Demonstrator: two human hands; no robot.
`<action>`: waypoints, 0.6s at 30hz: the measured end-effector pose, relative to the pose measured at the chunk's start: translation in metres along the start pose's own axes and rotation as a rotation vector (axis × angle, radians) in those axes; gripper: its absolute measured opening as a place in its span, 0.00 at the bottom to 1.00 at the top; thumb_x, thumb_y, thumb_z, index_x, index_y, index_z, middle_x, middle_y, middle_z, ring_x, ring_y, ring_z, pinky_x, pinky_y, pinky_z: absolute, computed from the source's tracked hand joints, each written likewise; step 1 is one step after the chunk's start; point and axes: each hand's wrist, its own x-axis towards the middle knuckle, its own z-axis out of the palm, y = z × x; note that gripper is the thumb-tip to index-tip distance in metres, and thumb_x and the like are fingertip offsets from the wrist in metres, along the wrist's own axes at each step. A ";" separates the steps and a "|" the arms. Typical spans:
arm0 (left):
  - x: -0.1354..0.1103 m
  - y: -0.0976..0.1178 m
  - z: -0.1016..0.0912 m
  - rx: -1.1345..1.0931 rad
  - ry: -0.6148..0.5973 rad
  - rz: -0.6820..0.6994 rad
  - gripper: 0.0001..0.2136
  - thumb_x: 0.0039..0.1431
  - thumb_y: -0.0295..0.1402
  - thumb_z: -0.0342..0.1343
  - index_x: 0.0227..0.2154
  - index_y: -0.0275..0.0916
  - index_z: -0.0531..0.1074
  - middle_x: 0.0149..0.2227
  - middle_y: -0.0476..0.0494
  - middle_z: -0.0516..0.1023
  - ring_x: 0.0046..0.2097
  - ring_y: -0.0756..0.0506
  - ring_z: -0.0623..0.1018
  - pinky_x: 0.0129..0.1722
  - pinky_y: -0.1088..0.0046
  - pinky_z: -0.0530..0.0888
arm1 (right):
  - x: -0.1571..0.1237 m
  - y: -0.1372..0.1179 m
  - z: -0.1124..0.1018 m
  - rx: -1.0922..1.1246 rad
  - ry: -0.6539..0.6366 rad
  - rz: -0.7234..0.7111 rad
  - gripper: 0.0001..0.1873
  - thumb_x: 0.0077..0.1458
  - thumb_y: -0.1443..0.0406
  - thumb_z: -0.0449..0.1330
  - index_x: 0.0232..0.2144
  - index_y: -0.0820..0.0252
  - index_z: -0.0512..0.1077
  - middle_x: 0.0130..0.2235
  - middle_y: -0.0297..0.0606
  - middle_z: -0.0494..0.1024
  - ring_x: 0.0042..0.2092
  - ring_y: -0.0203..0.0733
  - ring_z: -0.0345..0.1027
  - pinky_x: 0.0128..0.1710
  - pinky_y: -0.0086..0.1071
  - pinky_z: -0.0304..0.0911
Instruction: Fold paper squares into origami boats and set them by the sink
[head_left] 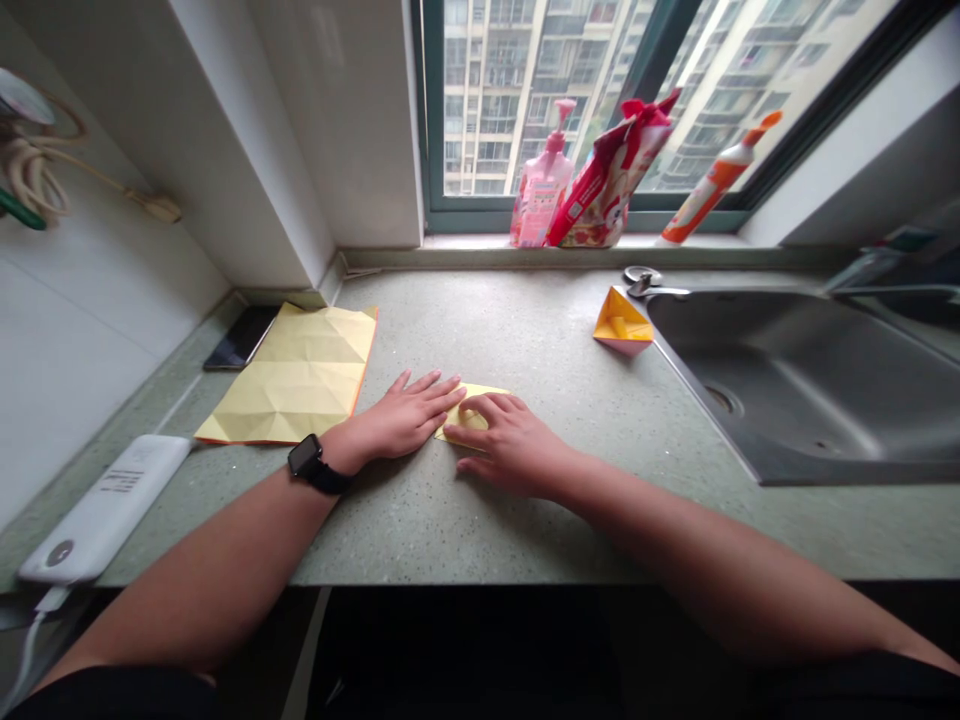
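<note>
A small piece of folded yellow paper (487,390) lies on the counter in front of me, partly covered by both hands. My left hand (407,412) rests flat with its fingers stretched out, the fingertips on the paper's left side. Over the paper's middle and right is my right hand (514,440), fingers curved and apart, nothing visible between them. Whether its fingertips press on the paper I cannot tell. To the left lies a larger creased yellow sheet (300,370) with an orange underside. An orange folded paper shape (624,322) stands near the sink.
A steel sink (810,390) is set into the counter (465,530) on the right. A phone (241,338) and a white power bank (109,508) with a cable lie left. On the sill stand a pink pump bottle (541,195), a red bag (611,180) and an orange-white bottle (709,190).
</note>
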 end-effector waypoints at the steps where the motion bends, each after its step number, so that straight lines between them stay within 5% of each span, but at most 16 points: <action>1: 0.000 -0.001 0.001 0.000 0.005 0.007 0.27 0.83 0.40 0.36 0.80 0.54 0.53 0.82 0.49 0.49 0.83 0.37 0.45 0.79 0.42 0.39 | 0.001 -0.002 0.001 0.004 0.001 -0.002 0.26 0.67 0.51 0.70 0.64 0.44 0.79 0.66 0.49 0.74 0.67 0.62 0.65 0.68 0.56 0.60; 18: 0.001 0.006 -0.001 0.032 -0.008 -0.020 0.30 0.82 0.47 0.39 0.81 0.50 0.50 0.82 0.46 0.47 0.83 0.34 0.45 0.79 0.37 0.38 | -0.007 0.028 -0.030 -0.065 -0.055 0.249 0.17 0.75 0.55 0.59 0.56 0.42 0.86 0.66 0.46 0.78 0.66 0.58 0.68 0.67 0.53 0.63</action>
